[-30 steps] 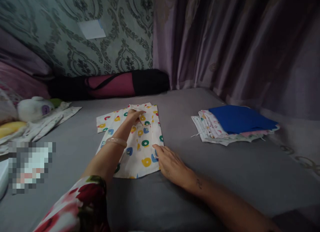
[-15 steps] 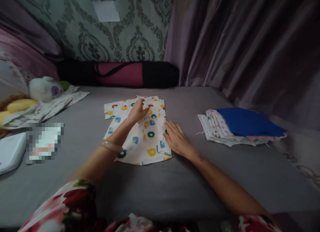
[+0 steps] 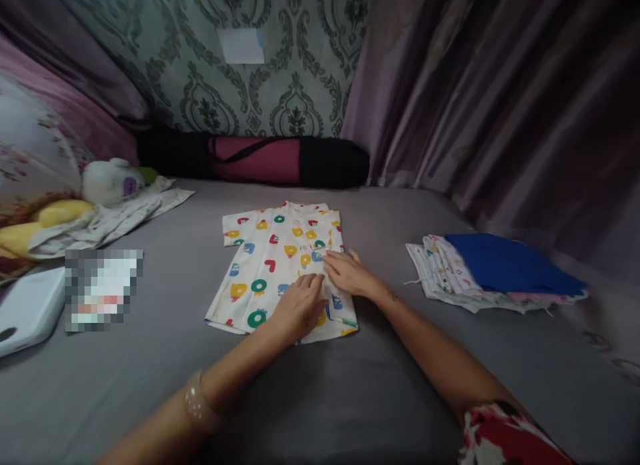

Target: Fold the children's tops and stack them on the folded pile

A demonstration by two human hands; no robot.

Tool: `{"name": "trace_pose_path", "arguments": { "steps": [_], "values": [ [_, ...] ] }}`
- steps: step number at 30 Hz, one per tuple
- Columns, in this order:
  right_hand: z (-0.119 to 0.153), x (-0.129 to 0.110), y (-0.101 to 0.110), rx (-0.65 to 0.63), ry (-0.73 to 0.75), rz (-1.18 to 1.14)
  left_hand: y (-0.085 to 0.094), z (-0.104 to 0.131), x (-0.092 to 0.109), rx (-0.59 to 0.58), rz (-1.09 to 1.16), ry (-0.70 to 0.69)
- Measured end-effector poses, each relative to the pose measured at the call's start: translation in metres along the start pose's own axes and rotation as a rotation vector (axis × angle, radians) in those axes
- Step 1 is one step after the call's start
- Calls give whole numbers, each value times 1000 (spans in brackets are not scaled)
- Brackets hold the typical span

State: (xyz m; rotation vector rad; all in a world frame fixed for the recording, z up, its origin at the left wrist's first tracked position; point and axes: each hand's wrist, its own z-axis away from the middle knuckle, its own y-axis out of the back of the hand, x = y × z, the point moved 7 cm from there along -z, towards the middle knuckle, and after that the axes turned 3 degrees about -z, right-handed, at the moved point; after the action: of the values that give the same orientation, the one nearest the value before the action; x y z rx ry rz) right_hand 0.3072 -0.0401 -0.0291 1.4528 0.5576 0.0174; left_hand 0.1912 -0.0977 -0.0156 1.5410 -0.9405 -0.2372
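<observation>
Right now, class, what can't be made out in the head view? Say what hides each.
All in the head view:
Printed shirt: parts are hidden by the left hand and right hand.
Stacked patterned clothes: mostly covered by the blue cloth.
White object: cut off by the left edge.
Pale item: details lost to pixelation.

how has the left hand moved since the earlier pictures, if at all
Yes: the left hand has moved down the printed shirt, away from the long bag.
</observation>
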Motion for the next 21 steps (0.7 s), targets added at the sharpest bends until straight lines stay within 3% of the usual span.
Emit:
{"name": "trace_pose_path", "arguments": {
  "steps": [5, 13, 17, 21],
  "values": [
    [-45, 16, 24, 172, -89, 17, -7, 7, 13, 102, -31, -10],
    [-117, 40, 2, 112, -279, 86, -22, 19, 34, -2, -30, -172],
    [-130, 59, 1, 166, -384, 90, -29, 22, 33, -72, -81, -153],
    [-132, 68, -3, 176, -389, 88, -34, 25, 34, -129, -96, -175]
  ]
}}
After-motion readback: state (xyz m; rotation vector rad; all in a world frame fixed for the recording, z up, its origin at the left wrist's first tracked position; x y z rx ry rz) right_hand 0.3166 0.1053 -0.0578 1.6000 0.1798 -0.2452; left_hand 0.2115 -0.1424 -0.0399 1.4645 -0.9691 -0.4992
